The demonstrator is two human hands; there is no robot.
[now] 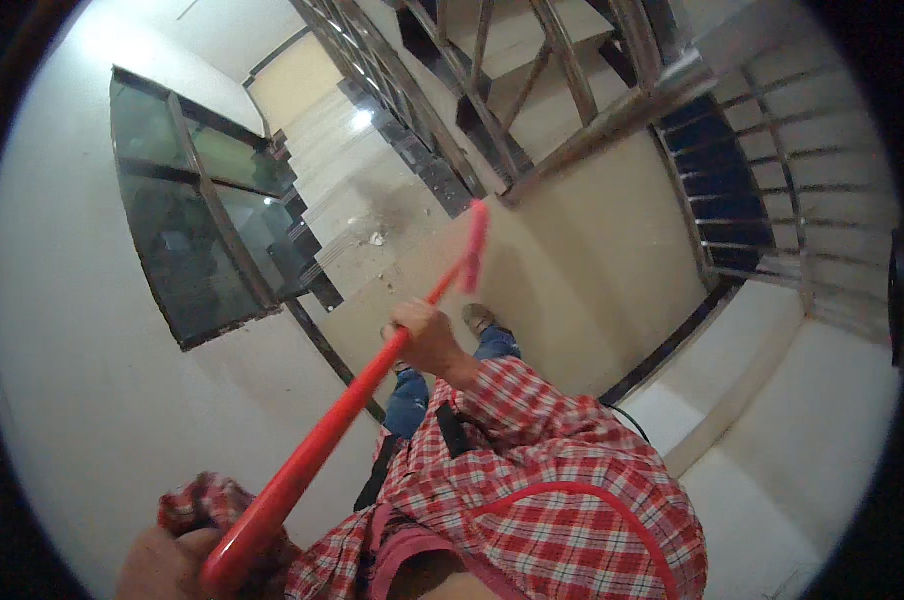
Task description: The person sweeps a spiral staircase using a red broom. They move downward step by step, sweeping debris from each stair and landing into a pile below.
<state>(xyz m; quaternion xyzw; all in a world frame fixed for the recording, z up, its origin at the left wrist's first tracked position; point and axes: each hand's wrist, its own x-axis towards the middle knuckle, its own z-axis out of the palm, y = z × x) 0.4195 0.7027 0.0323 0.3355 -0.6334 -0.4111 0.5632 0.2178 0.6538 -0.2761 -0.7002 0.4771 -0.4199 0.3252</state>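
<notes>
A long red pole [332,416] runs diagonally across the head view. Its far end carries a narrow pink head [476,247], blurred, perhaps a broom's or a floor brush's. My right hand [428,336] is closed around the pole nearer that head. At the lower left, my left hand [163,562] grips the pole's near end, partly cut off by the picture's rim. Beyond the pink head, a crumpled whitish scrap [378,238] and small bits of debris [387,283] lie on the pale floor beside a grey dusty patch [392,202].
Striped-edge steps [324,150] run away at the upper left beside a metal railing [414,82]. A dark-framed window [204,195] is set in the white left wall. To the right are a barred metal grille [774,172] and a white ledge [737,345]. My shoe [480,319] stands on beige floor.
</notes>
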